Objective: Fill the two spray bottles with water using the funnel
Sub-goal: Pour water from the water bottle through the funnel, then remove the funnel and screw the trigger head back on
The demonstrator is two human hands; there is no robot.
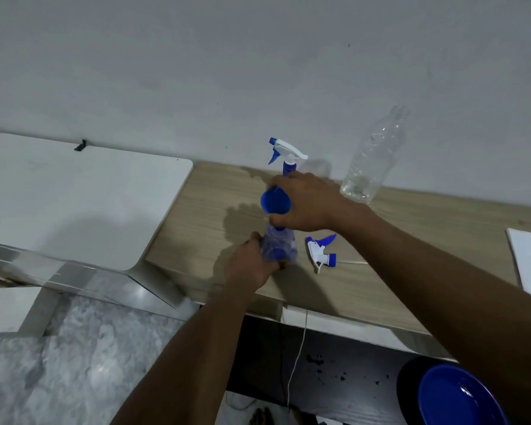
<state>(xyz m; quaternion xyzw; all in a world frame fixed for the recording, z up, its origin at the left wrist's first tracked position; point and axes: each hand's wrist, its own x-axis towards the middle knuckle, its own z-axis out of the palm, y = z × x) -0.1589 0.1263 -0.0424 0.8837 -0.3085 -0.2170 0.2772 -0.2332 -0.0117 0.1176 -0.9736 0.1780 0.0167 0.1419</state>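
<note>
While funnel [275, 201] sits in open spray bottle [279, 248] near desk [411, 271] edge: right hand [307, 204] fingers curl round funnel, left hand [247, 262] grips bottle body. Rear spray bottle [288, 154] capped, possibly filled. Trigger head [321, 251] lies unfitted.

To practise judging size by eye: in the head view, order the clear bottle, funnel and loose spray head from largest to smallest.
Largest: clear bottle.
Then loose spray head and funnel, which look alike; the right hand covers part of the funnel, so I leave them unranked.
</note>
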